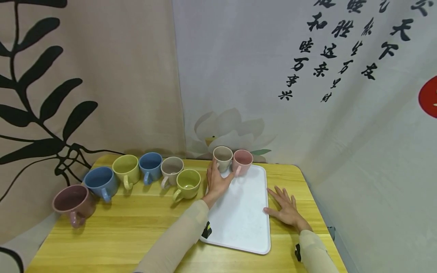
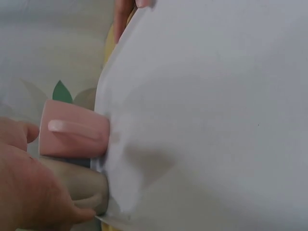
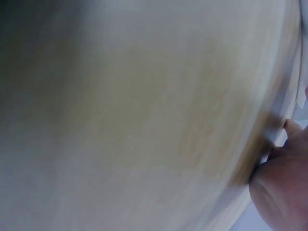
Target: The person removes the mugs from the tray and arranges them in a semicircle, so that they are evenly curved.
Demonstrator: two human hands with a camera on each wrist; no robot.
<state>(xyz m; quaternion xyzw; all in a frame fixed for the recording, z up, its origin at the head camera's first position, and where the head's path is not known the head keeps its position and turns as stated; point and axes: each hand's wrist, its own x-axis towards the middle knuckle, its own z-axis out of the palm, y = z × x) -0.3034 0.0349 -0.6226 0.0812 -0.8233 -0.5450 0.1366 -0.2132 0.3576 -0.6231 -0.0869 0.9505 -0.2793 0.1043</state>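
At the far left corner of the white tray [image 1: 242, 212], my left hand [image 1: 217, 182] holds a beige mug [image 1: 223, 156], with fingers and thumb around it. Touching or nearly touching that mug on its right is a pink mug [image 1: 243, 159], upright with its handle toward me. The left wrist view has the pink mug [image 2: 74, 130] beside the beige mug [image 2: 79, 185], which the left hand [image 2: 36, 187] partly covers. My right hand [image 1: 286, 208] lies spread on the table along the tray's right edge, its thumb at the rim.
Left of the tray, several mugs stand in a loose curve: a green mug [image 1: 187, 184] nearest, a beige mug [image 1: 172, 168], a blue mug [image 1: 150, 167], a yellow-green mug [image 1: 126, 169], another blue mug [image 1: 101, 182] and a dark pink mug [image 1: 74, 203]. A curtain [image 1: 225, 76] hangs behind the wooden table [image 1: 136, 235].
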